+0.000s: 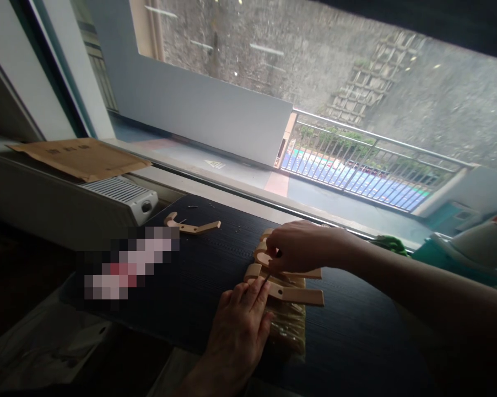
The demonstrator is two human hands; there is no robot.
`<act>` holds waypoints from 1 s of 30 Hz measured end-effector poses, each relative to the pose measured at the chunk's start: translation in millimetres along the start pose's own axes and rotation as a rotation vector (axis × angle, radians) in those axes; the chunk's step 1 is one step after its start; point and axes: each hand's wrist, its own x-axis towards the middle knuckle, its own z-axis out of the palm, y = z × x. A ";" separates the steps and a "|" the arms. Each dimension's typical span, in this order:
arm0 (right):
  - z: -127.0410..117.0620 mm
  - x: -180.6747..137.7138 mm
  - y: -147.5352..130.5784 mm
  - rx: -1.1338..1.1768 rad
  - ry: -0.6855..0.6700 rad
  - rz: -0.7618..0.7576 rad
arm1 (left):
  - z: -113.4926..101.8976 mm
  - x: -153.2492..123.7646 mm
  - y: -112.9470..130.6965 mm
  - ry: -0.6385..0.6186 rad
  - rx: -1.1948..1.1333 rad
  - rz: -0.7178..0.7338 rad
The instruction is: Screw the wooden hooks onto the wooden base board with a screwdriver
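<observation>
My left hand (240, 314) presses its fingers against the curled end of a pale bent wooden hook (300, 296). The hook has a dark round hole and lies on a plastic-wrapped, yellowish block (287, 328). Above it, my right hand (296, 245) is closed in a pinch around a thin dark tool (267, 278), pointing down by my left fingertips. Its handle is mostly hidden, so the exact kind is unclear. Beneath my right hand sits a second wooden hook (310, 273), partly covered. Apart from these, another wooden hook (194, 227) rests at the table's far left.
The dark table (190, 281) stands against a window sill. A small screw-like piece (193, 207) and crumbs lie near its far edge. A brown envelope (85, 157) rests on a white radiator (124, 193) at left. On the right is a teal container (438, 256).
</observation>
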 end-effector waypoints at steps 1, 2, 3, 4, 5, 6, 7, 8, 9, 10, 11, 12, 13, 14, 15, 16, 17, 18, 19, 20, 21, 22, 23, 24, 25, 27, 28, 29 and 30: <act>-3.2 -2.4 -2.2 0.000 -0.013 -0.019 | 0.2 -0.3 -0.2 0.005 -0.003 -0.001; -6.3 -4.7 -4.0 0.000 -0.022 -0.040 | 0.4 -0.6 -0.4 0.008 -0.005 -0.004; -8.9 -6.6 -5.2 -0.003 -0.024 -0.059 | 0.7 -0.9 -0.7 0.007 -0.009 -0.005; -10.7 -7.9 -5.5 -0.009 -0.022 -0.076 | 1.0 -1.2 -0.8 0.006 -0.011 -0.007; -11.7 -8.5 -5.1 -0.013 -0.018 -0.093 | 1.5 -1.5 -1.0 0.004 -0.011 -0.009; -11.7 -8.3 -3.8 -0.015 -0.008 -0.111 | 2.0 -1.8 -1.1 0.001 -0.012 -0.009; -10.8 -7.5 -2.1 -0.015 0.004 -0.130 | 2.5 -2.2 -1.2 -0.001 -0.011 -0.009; -9.3 -6.3 0.0 -0.011 0.015 -0.148 | 2.9 -2.6 -1.2 -0.001 -0.011 -0.009; -7.2 -4.9 2.1 -0.006 0.024 -0.161 | 3.2 -2.9 -1.1 0.000 -0.012 -0.009; -5.0 -3.6 3.9 0.002 0.031 -0.168 | 3.4 -3.1 -1.0 0.001 -0.014 -0.013; -2.6 -2.3 5.2 0.012 0.040 -0.167 | 3.3 -3.1 -0.9 0.001 -0.017 -0.017; -0.3 -1.4 5.9 0.021 0.046 -0.157 | 2.9 -2.8 -0.8 0.002 -0.019 -0.022; 1.7 -0.8 5.9 0.030 0.046 -0.139 | 2.4 -2.4 -0.6 -0.001 -0.020 -0.026; 3.5 -0.5 5.4 0.036 0.046 -0.111 | 1.7 -1.8 -0.5 -0.005 -0.021 -0.027; 4.8 -0.7 4.3 0.037 0.045 -0.073 | 1.0 -1.0 -0.3 -0.009 -0.022 -0.026; 5.8 -1.2 2.9 0.033 0.042 -0.028 | 0.3 -0.3 -0.2 -0.013 -0.023 -0.021; 6.2 -2.1 1.3 0.024 0.040 0.019 | -0.3 0.4 -0.1 -0.016 -0.022 -0.016; 5.9 -3.3 -0.4 0.015 0.039 0.058 | -0.8 0.9 0.0 -0.017 -0.021 -0.012; 5.0 -4.6 -2.2 0.005 0.037 0.079 | -1.0 1.2 0.1 -0.016 -0.018 -0.009; 3.4 -6.1 -4.0 -0.007 0.033 0.082 | -1.1 1.2 0.3 -0.016 -0.015 -0.007; 1.3 -7.5 -5.7 -0.021 0.025 0.068 | -1.1 1.1 0.4 -0.014 -0.012 -0.008; -1.2 -8.9 -7.5 -0.038 0.015 0.045 | -1.0 0.7 0.6 -0.012 -0.009 -0.009; -3.8 -10.0 -9.2 -0.060 0.006 0.017 | -0.9 0.3 0.7 -0.009 -0.006 -0.012; -6.2 -10.9 -10.8 -0.085 0.000 -0.015 | -0.8 -0.1 0.7 -0.008 -0.003 -0.016; -8.0 -11.3 -12.2 -0.114 0.003 -0.046 | -0.8 -0.5 0.7 -0.009 0.001 -0.017; -9.4 -10.8 -14.0 -0.162 0.028 -0.107 | -1.0 -0.8 0.5 -0.013 0.010 -0.022; -8.8 -10.0 -14.3 -0.179 0.046 -0.136 | -1.2 -0.8 0.4 -0.017 0.012 -0.020; -7.6 -9.1 -14.1 -0.191 0.063 -0.163 | -1.3 -0.6 0.3 -0.021 0.011 -0.019; -5.7 -8.0 -13.5 -0.198 0.075 -0.185 | -1.4 -0.4 0.2 -0.022 0.009 -0.018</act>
